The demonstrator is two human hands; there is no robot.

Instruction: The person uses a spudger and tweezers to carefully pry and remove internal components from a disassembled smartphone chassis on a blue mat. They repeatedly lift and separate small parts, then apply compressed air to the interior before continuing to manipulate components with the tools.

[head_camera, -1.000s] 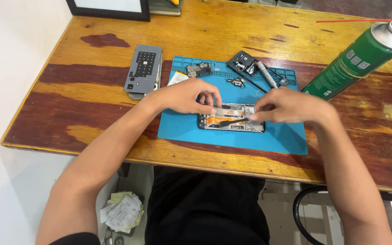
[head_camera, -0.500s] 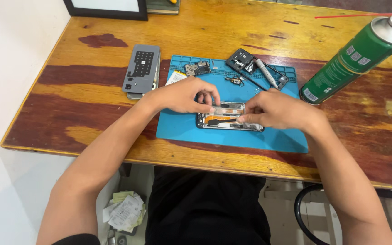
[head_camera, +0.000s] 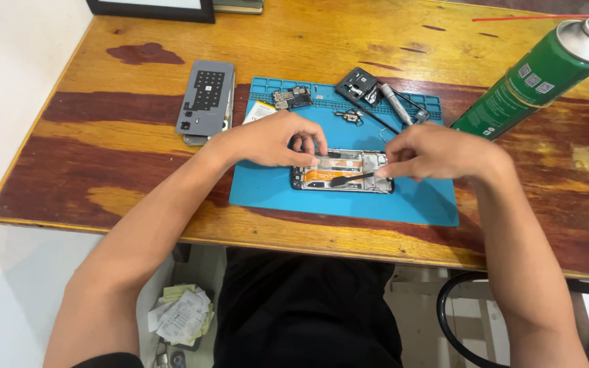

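The opened black smartphone with its exposed orange flex and metal innards lies flat near the middle of the blue silicone repair mat on the worn wooden table. The left hand steadies its left end with curled fingertips pressed down, while the right hand pinches a thin black pry tool whose tip rests on the phone. Behind it lie small loose phone parts; left of the mat a grey back cover, and to the right a leaning green spray can.
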